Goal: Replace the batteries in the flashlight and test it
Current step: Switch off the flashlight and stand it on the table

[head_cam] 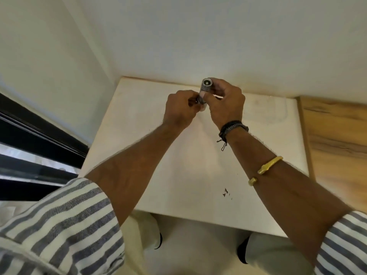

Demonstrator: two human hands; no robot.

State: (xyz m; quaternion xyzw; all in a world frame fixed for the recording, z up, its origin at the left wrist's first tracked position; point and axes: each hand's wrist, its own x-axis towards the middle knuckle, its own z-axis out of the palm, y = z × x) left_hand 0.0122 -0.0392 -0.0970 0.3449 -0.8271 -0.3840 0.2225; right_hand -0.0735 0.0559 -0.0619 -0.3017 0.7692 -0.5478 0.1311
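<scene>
A small silver flashlight (206, 87) is held above the far part of the white table (178, 155), its lens end pointing up toward the camera. My right hand (226, 106) is wrapped around its body. My left hand (178, 110) pinches the flashlight's lower end, where a dark ring or cap (200, 100) shows between the fingers. Whether that end is attached or loose cannot be told. No batteries are visible.
The white table sits in a corner against white walls. A wooden surface (337, 135) adjoins it on the right. A dark window frame (29, 135) runs along the left. A few small dark specks (226, 192) lie near the table's front edge.
</scene>
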